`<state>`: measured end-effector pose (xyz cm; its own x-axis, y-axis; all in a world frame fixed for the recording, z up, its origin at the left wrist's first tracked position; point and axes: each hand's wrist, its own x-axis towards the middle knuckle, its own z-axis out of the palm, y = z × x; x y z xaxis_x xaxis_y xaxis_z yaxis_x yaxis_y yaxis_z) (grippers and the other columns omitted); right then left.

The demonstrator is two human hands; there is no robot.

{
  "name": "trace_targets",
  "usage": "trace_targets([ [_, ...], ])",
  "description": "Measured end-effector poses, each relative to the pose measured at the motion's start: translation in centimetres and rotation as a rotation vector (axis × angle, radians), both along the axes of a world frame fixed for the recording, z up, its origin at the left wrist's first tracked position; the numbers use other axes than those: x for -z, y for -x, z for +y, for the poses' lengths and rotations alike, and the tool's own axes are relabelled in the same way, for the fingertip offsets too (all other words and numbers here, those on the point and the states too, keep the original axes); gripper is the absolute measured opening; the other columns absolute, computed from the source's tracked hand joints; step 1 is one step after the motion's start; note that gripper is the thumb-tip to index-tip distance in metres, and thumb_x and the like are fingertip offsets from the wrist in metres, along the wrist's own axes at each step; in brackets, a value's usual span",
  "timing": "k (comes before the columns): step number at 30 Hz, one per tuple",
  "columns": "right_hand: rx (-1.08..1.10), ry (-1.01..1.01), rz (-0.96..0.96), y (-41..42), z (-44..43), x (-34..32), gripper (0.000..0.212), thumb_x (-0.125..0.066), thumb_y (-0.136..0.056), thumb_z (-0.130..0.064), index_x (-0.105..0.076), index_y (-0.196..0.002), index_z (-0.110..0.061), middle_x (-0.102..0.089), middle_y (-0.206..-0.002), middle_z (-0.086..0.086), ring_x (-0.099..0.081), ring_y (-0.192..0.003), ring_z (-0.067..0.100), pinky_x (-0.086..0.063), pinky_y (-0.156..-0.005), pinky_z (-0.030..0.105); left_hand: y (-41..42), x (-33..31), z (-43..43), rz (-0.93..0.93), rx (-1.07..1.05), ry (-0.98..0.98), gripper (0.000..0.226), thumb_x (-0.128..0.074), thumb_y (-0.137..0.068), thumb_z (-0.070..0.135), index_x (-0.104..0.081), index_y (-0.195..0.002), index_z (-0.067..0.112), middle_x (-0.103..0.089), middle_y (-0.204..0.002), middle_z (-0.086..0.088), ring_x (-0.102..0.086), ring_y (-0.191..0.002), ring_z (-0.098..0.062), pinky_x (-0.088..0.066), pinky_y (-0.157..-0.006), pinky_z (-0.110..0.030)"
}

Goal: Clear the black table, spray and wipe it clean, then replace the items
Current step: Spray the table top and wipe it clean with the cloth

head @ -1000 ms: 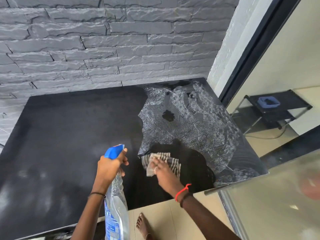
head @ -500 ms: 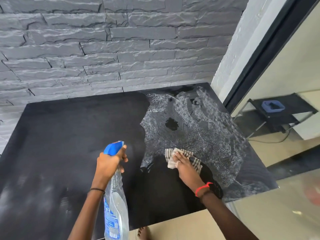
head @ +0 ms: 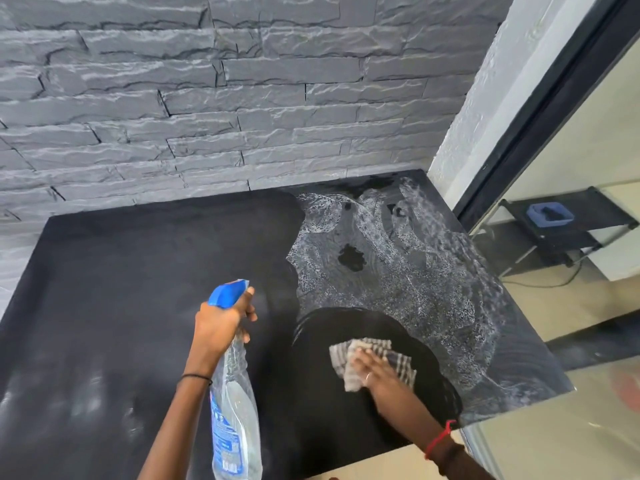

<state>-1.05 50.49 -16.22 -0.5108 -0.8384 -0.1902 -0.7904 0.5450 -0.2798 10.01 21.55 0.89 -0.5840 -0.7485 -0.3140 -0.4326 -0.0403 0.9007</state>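
Checked cloth [head: 374,344], clear spray bottle [head: 235,403], foamy black table [head: 138,271]

backdrop: grey rough stacked-stone wall [head: 242,98] | right of it: white textured wall strip [head: 485,98], then a slanting black frame [head: 554,98] | far right: low black metal rack [head: 585,206], blue plastic tray [head: 550,214] on its top shelf | thin black cable [head: 554,280] trailing on the beige floor [head: 571,306] under the rack

I cannot read the label on the clear plastic spray bottle with blue trigger [head: 234,420]; its base runs off the bottom edge. The right hand [head: 372,374] hides the middle of the grey checked cloth [head: 401,363]. Dark contents of the small blue tray [head: 550,224]: too small to identify.
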Motion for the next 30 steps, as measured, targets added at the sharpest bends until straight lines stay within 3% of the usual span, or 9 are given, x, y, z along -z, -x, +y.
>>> trace_targets([
  [3, 0.14, 0.012, -0.017, 4.1, -2.6, -0.9, 0.062, -0.042, -0.072, 0.006, -0.052, -0.131, -0.01, -0.041, -0.144, 0.005, -0.04, -0.133, 0.026, -0.002, -0.113, 0.016, 0.2, 0.0, -0.4, -0.009, 0.015, -0.004, 0.035, -0.064, -0.092, 0.033, -0.06, -0.068, 0.007, -0.067, -0.065, -0.008, -0.05, -0.04, -0.025, -0.047, -0.045, -0.023],
  [6, 0.151, 0.061, 0.017, 4.7, -7.8, -2.3, 0.067, -0.038, -0.078, 0.01, -0.037, -0.142, -0.01, -0.024, -0.153, 0.002, -0.019, -0.143, 0.02, 0.001, -0.116, 0.02, 0.8, 0.1, -0.4, -0.019, 0.038, -0.001, 0.034, -0.063, -0.092, 0.031, -0.06, -0.068, 0.007, -0.066, -0.065, -0.007, -0.048, -0.034, -0.02, -0.044, -0.042, -0.018],
  [7, 0.143, 0.077, 0.004, 4.3, -9.4, -2.6, 0.066, -0.037, -0.077, 0.009, -0.039, -0.14, -0.008, -0.025, -0.153, 0.004, -0.019, -0.143, 0.021, 0.0, -0.115, 0.021, 1.1, 0.2, -0.4, -0.023, 0.047, -0.004, 0.034, -0.063, -0.093, 0.031, -0.06, -0.068, 0.008, -0.066, -0.064, -0.006, -0.048, -0.033, -0.019, -0.044, -0.042, -0.018],
  [9, 0.071, 0.107, -0.007, 2.5, -11.5, -2.3, 0.057, -0.044, -0.069, 0.008, -0.057, -0.124, -0.002, -0.041, -0.145, 0.012, -0.036, -0.136, 0.029, -0.011, -0.114, 0.025, 1.7, 0.4, -0.2, -0.029, 0.061, -0.019, 0.033, -0.064, -0.092, 0.03, -0.06, -0.068, 0.008, -0.065, -0.064, -0.007, -0.048, -0.033, -0.019, -0.044, -0.043, -0.018],
  [12, -0.138, 0.12, 0.052, -1.2, -11.5, -1.6, 0.051, -0.058, -0.063, 0.001, -0.066, -0.111, -0.012, -0.05, -0.138, 0.006, -0.046, -0.129, 0.024, -0.032, -0.11, 0.035, 3.0, 0.9, 0.1, -0.044, 0.086, -0.034, 0.033, -0.065, -0.091, 0.031, -0.062, -0.068, 0.008, -0.067, -0.064, -0.006, -0.05, -0.035, -0.022, -0.045, -0.045, -0.02],
  [16, -0.233, 0.005, 0.067, -2.7, -6.8, -0.8, 0.061, -0.036, -0.068, -0.016, -0.055, -0.124, -0.026, -0.053, -0.135, -0.008, -0.046, -0.127, 0.01, -0.021, -0.109, 0.028, 4.8, 1.8, 0.7, -0.081, 0.139, -0.043, 0.037, -0.065, -0.09, 0.034, -0.064, -0.067, 0.006, -0.069, -0.063, -0.004, -0.053, -0.035, -0.022, -0.046, -0.046, -0.021],
  [21, -0.016, -0.092, 0.061, 0.3, -1.6, -0.7, 0.068, -0.044, -0.065, -0.009, -0.041, -0.131, -0.027, -0.048, -0.136, -0.014, -0.003, -0.143, 0.006, -0.006, -0.113, 0.02, 7.4, 2.0, 1.3, -0.091, 0.151, -0.069, 0.035, -0.067, -0.088, 0.033, -0.066, -0.071, 0.003, -0.069, -0.061, -0.003, -0.054, -0.037, -0.022, -0.048, -0.048, -0.024],
  [25, 0.029, -0.164, 0.007, 1.0, -1.2, 0.0, 0.099, -0.079, -0.044, -0.012, -0.039, -0.133, -0.028, -0.048, -0.138, -0.013, -0.036, -0.131, 0.008, -0.003, -0.113, 0.021, 9.6, 1.9, 1.3, -0.102, 0.121, -0.03, 0.038, -0.067, -0.087, 0.036, -0.063, -0.067, 0.004, -0.069, -0.062, -0.012, -0.056, -0.039, -0.021, -0.05, -0.054, -0.025],
  [30, 0.011, -0.123, -0.005, 0.8, -1.1, 0.8, 0.095, -0.076, -0.047, -0.013, -0.04, -0.134, -0.026, -0.052, -0.136, -0.008, -0.033, -0.129, 0.01, -0.011, -0.109, 0.024, 11.5, 1.8, 1.8, -0.168, 0.106, 0.032, 0.043, -0.062, -0.087, 0.043, -0.059, -0.068, 0.005, -0.064, -0.05, -0.007, -0.061, -0.043, -0.019, -0.053, -0.062, -0.029],
])
